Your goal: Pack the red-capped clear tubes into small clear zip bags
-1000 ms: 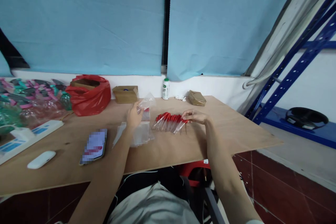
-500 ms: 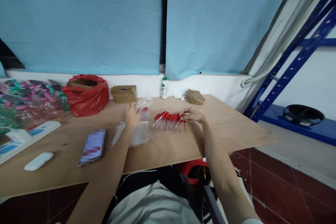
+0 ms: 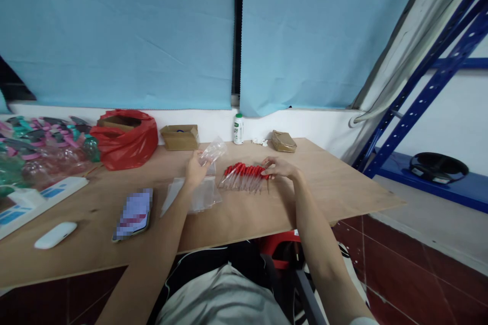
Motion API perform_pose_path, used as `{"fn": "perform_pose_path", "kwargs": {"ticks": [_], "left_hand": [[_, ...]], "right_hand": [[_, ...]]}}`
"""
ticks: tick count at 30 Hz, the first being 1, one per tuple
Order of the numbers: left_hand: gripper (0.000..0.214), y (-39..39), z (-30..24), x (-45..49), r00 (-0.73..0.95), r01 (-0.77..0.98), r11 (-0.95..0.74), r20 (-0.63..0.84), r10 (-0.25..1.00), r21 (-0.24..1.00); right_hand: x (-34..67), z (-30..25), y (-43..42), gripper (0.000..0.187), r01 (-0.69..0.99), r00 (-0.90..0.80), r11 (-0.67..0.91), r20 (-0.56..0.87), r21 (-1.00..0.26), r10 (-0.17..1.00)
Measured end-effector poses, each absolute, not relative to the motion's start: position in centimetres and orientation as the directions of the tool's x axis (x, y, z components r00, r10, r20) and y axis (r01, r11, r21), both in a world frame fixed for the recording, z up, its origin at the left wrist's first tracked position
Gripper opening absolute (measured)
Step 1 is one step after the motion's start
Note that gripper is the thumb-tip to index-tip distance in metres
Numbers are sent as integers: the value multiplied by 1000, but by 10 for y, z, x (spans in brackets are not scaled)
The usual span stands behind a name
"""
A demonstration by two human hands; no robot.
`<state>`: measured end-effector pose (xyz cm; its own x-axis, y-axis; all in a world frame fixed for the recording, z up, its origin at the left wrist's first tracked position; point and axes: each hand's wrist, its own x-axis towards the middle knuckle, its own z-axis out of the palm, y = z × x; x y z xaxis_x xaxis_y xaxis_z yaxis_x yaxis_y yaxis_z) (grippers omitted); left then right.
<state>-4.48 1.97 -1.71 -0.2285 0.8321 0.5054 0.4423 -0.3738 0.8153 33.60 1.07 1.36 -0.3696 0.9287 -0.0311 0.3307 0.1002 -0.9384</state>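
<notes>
My left hand is closed on a small clear plastic bag and holds it up above the wooden table. Below that hand lies a loose pile of more clear bags. My right hand pinches the right end of a row of red-capped clear tubes that lie side by side on the table. The two hands are about a hand's width apart.
A phone and a white oval device lie front left. Behind stand a red bag holding a box, a cardboard box, a white bottle and a brown packet. Bagged colourful items fill the left. Blue shelving stands right.
My left hand has lifted the clear bag slightly up and to the right. My right hand has stayed at the tubes. The view has shifted a little.
</notes>
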Motion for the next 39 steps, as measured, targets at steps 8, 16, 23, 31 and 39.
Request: {"fn": "perform_pose_path", "kwargs": {"ticks": [8, 16, 23, 31, 39], "left_hand": [[41, 7, -8, -36, -189, 573, -404, 595, 781, 713], [47, 5, -7, -30, -187, 452, -435, 559, 808, 779], [53, -3, 0, -23, -128, 163, -364, 385, 914, 917], [53, -12, 6, -15, -75, 63, -329, 333, 940, 942], [60, -14, 5, -2, 24, 77, -327, 326, 945, 942]], "right_hand": [[348, 5, 15, 63, 341, -365, 9, -123, -940, 923], [344, 4, 17, 68, 354, -383, 47, -99, -934, 918], [340, 7, 16, 71, 490, -339, -10, -201, -872, 919], [328, 16, 16, 50, 601, -189, 311, 248, -736, 950], [259, 12, 7, 59, 151, -435, 466, 365, -872, 823]]}}
